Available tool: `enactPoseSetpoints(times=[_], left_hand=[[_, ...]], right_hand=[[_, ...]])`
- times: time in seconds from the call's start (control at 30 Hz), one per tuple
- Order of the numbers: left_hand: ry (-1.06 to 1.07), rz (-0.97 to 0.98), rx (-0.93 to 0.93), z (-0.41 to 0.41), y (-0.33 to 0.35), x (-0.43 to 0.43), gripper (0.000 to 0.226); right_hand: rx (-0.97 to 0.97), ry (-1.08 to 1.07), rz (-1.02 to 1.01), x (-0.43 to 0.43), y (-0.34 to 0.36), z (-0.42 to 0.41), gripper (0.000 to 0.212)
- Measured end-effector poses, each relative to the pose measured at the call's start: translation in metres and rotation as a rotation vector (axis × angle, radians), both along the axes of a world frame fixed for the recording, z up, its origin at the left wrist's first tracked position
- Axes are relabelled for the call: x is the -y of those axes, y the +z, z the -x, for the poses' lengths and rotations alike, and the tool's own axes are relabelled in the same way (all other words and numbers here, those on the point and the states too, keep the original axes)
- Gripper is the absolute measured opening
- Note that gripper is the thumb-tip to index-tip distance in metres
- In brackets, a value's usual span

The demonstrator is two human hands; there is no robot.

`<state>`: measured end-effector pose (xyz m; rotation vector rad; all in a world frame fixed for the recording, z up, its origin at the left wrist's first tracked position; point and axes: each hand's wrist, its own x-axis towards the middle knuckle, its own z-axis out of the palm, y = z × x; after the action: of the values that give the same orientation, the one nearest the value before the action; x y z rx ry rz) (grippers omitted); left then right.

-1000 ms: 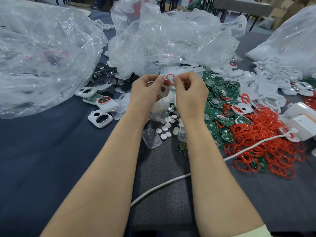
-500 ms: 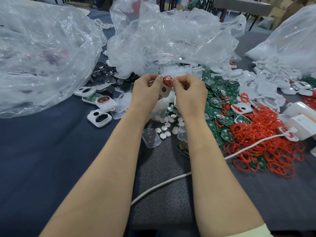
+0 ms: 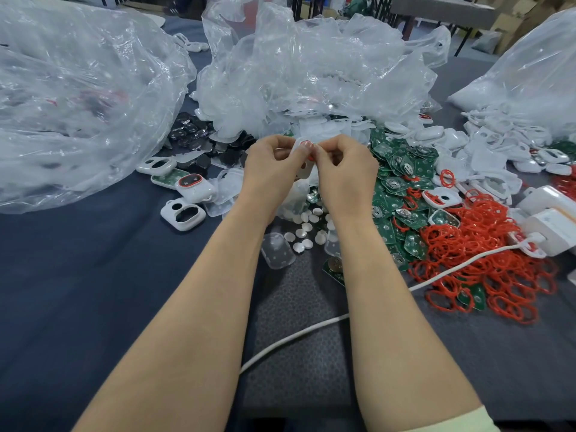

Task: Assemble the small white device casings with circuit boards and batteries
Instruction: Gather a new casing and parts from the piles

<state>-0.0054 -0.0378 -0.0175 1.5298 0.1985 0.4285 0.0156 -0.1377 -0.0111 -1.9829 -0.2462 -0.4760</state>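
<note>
My left hand (image 3: 270, 169) and my right hand (image 3: 346, 173) meet above the table's middle, both gripping a small white casing (image 3: 304, 171). A red ring (image 3: 307, 145) sits pinched against the casing under both thumbs; most of it is hidden. Below the hands lie several round silver batteries (image 3: 307, 226). To the right spreads a heap of green circuit boards (image 3: 402, 182), and beyond it a pile of red rings (image 3: 480, 257). A white casing with a red ring fitted (image 3: 194, 187) and an empty white casing (image 3: 183, 213) lie left of my hands.
Big clear plastic bags (image 3: 78, 98) fill the left and back (image 3: 311, 73). More white casings (image 3: 498, 141) lie at right. A white charger block (image 3: 551, 226) with a white cable (image 3: 311, 332) crosses under my right forearm. Black parts (image 3: 199, 141) sit behind the left casings.
The red ring stood up visibly between my fingertips earlier; now it is pressed down against the casing and mostly covered by my thumbs. Both hands stayed in place.
</note>
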Motion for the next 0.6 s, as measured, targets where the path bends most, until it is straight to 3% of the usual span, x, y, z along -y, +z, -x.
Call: enactPoseSetpoints(times=[0.47, 0.6], left_hand=[[0.067, -0.063, 0.001, 0.0, -0.001, -0.002, 0.009], [0.044, -0.005, 0.02, -0.001, 0.0, -0.002, 0.005]], right_hand=[[0.05, -0.02, 0.0, -0.013, -0.007, 0.003, 0.015], [-0.102, 0.063, -0.244, -0.009, -0.006, 0.001, 0.008]])
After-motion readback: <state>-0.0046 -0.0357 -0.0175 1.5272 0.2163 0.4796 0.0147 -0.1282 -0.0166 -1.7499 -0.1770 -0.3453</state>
